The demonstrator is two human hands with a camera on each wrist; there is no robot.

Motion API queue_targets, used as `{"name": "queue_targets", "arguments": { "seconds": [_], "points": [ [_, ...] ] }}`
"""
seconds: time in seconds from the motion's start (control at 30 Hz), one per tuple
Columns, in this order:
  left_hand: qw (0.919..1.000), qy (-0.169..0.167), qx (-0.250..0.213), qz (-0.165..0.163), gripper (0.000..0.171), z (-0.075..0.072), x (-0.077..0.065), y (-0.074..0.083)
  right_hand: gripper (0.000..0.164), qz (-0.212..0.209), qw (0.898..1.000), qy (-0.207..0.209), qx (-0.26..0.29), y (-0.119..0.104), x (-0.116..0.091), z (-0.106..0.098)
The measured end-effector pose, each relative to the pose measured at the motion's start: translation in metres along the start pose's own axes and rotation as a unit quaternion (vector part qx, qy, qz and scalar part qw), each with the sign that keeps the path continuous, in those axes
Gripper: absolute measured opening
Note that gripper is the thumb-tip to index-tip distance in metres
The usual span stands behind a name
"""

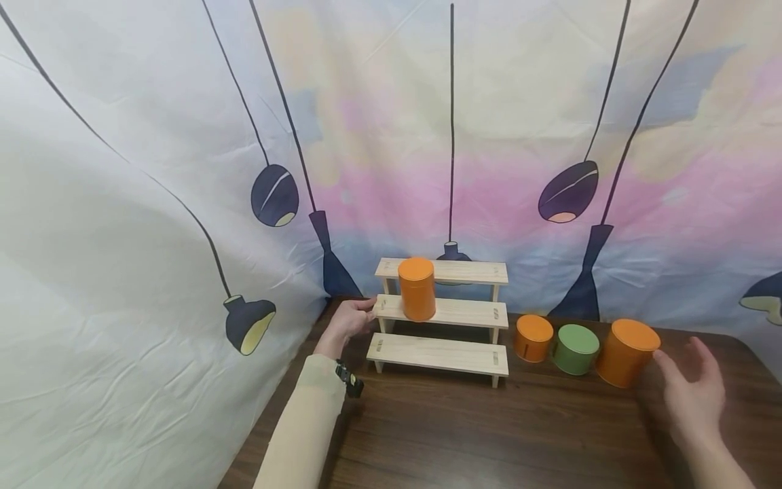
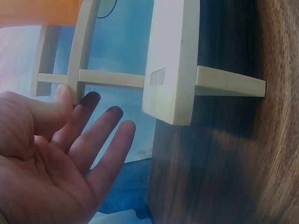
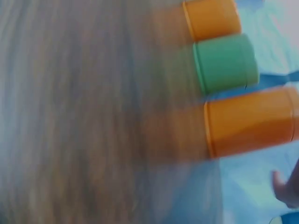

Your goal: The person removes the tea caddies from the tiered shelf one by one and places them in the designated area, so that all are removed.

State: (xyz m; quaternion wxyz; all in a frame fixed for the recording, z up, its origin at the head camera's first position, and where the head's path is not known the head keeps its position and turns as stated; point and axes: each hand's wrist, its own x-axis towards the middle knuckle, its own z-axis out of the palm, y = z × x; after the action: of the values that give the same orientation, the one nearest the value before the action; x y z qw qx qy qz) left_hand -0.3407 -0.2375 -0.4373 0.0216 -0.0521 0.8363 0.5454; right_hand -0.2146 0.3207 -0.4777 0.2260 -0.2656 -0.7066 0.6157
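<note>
A three-step wooden display stand is at the middle of the table. My left hand pinches the left end of its middle step between thumb and forefinger; in the left wrist view the other fingers are spread. A tall orange canister stands upright on that step, towards the left. My right hand has its thumb and fingers parted beside a large orange canister, the thumb tip right at its side. Left of that canister are a green canister and a small orange canister.
The dark wooden table carries the stand and the row of canisters to its right. Close behind hangs a fabric backdrop printed with lamps, which also closes off the left side.
</note>
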Motion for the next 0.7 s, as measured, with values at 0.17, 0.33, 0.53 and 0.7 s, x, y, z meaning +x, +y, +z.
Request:
{"name": "queue_targets", "arguments": {
  "seconds": [0.17,0.33,0.53,0.7],
  "points": [
    [1.0,-0.001,-0.005,0.004,0.047,0.0,0.001,0.0,0.063,-0.097,0.979,0.081,0.161,-0.013,-0.016,0.02],
    [0.9998,-0.005,-0.016,0.013,0.046,-0.002,0.0,0.0,0.058,-0.153,0.957,0.033,0.246,-0.017,-0.038,0.054],
    [0.9998,-0.004,0.0,0.022,0.046,-0.002,-0.002,0.0,0.052,-0.218,0.958,-0.066,0.175,-0.021,-0.066,0.105],
    [0.9995,-0.002,0.006,0.029,0.046,-0.001,0.0,0.0,0.047,-0.283,0.934,-0.161,0.146,-0.021,-0.083,0.151]
  ]
}}
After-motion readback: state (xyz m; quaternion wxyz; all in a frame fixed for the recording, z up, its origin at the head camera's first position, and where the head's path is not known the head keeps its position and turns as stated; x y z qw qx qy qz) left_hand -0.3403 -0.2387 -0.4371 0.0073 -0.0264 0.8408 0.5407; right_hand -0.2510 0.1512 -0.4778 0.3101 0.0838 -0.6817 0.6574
